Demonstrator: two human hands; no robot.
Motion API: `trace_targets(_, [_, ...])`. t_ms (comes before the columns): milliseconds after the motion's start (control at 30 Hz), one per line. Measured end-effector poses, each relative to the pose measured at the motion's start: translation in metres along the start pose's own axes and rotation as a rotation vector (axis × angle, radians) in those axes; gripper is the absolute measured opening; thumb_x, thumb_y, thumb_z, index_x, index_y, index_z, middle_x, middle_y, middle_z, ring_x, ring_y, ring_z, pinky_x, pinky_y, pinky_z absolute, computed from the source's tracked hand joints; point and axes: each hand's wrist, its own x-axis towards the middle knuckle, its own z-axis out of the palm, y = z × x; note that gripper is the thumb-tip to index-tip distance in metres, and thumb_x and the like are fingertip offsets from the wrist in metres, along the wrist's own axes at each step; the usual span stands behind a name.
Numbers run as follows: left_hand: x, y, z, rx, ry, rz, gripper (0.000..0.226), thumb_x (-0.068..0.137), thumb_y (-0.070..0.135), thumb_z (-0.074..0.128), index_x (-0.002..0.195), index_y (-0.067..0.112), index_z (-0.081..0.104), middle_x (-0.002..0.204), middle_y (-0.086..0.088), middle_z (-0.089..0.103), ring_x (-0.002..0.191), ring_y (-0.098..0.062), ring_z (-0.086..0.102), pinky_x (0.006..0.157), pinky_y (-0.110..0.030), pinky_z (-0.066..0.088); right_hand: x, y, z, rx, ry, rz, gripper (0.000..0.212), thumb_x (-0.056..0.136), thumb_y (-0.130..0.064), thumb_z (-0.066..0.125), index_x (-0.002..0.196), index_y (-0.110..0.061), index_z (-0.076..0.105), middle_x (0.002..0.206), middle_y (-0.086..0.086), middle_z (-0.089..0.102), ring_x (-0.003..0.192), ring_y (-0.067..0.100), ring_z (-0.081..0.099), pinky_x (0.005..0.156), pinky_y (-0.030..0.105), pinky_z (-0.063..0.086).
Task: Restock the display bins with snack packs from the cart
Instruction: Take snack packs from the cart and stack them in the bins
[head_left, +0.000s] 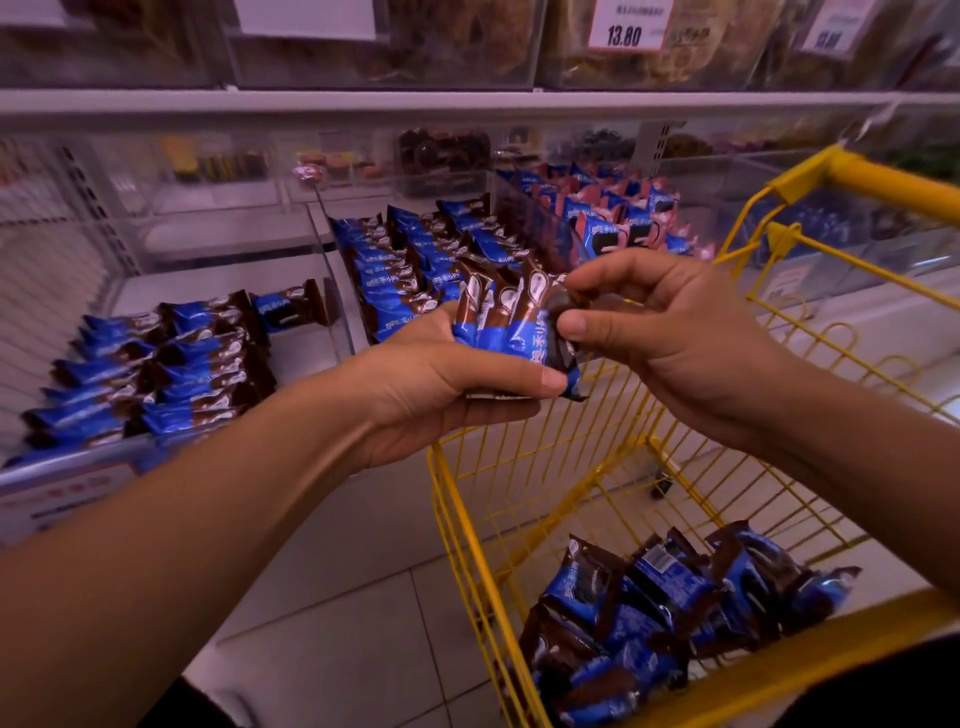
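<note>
My left hand (441, 384) grips a fanned bunch of blue-and-brown snack packs (506, 325) above the cart's front edge. My right hand (670, 327) pinches the end of the rightmost pack in that bunch between thumb and fingers. More of the same packs (670, 608) lie heaped in the bottom of the yellow wire cart (467, 519). The clear display bin (332, 260) on the left holds rows of packs (156, 374), and the middle bin holds more rows (410, 265).
A bin of blue-and-pink packs (613, 218) stands to the right of the middle one. Upper shelf bins carry price tags (628, 23). The cart's yellow handle (883, 182) is at the right. White tiled floor (337, 597) lies below the shelf.
</note>
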Motion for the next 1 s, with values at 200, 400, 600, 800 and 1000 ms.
trace_targets(200, [-0.016, 0.007, -0.013, 0.168, 0.095, 0.02, 0.09, 0.047, -0.01, 0.076, 0.131, 0.01, 0.048, 0.12, -0.017, 0.068, 0.102, -0.029, 0.071, 0.081, -0.047, 0.06, 0.002, -0.014, 0.005, -0.346, -0.234, 0.03, 0.079, 0.064, -0.008, 0.084, 0.135, -0.021, 0.052, 0.132, -0.006, 0.06, 0.115, 0.016, 0.064, 0.088, 0.035, 0.058])
trace_targets(400, [-0.049, 0.033, -0.049, 0.37, 0.084, 0.02, 0.077, 0.053, -0.017, 0.078, 0.119, 0.01, 0.049, 0.104, -0.014, 0.073, 0.089, -0.023, 0.074, 0.076, -0.039, 0.062, 0.032, -0.031, 0.054, -0.633, -0.535, -0.055, 0.091, 0.066, -0.005, 0.09, 0.143, -0.017, 0.043, 0.131, -0.003, 0.058, 0.119, 0.011, 0.062, 0.091, 0.025, 0.055])
trace_targets(600, [-0.075, 0.056, -0.097, 0.225, 0.235, 0.106, 0.06, 0.053, -0.008, 0.072, 0.111, 0.0, 0.065, 0.115, -0.017, 0.07, 0.109, -0.034, 0.064, 0.096, -0.046, 0.051, 0.098, -0.049, 0.119, -0.907, -0.683, -0.255, 0.068, 0.065, -0.008, 0.09, 0.123, -0.008, 0.055, 0.111, 0.003, 0.066, 0.097, 0.011, 0.065, 0.086, 0.028, 0.054])
trace_targets(800, [-0.083, 0.068, -0.151, -0.097, 0.487, 0.142, 0.049, 0.077, 0.001, 0.06, 0.125, 0.003, 0.06, 0.111, -0.015, 0.066, 0.087, -0.027, 0.067, 0.078, -0.041, 0.059, 0.166, -0.032, 0.175, -1.028, -0.594, -0.358, 0.071, 0.062, -0.027, 0.093, 0.122, -0.012, 0.057, 0.114, 0.002, 0.063, 0.103, 0.019, 0.061, 0.091, 0.037, 0.05])
trace_targets(1000, [-0.061, 0.062, -0.178, -0.132, 0.608, 0.112, 0.021, 0.086, -0.009, 0.047, 0.094, 0.002, 0.062, 0.078, -0.014, 0.07, 0.054, -0.018, 0.069, 0.045, -0.025, 0.053, 0.206, -0.003, 0.212, -1.336, -0.763, -0.333, 0.069, 0.059, -0.047, 0.089, 0.117, -0.022, 0.061, 0.109, -0.003, 0.063, 0.095, 0.016, 0.059, 0.087, 0.037, 0.051])
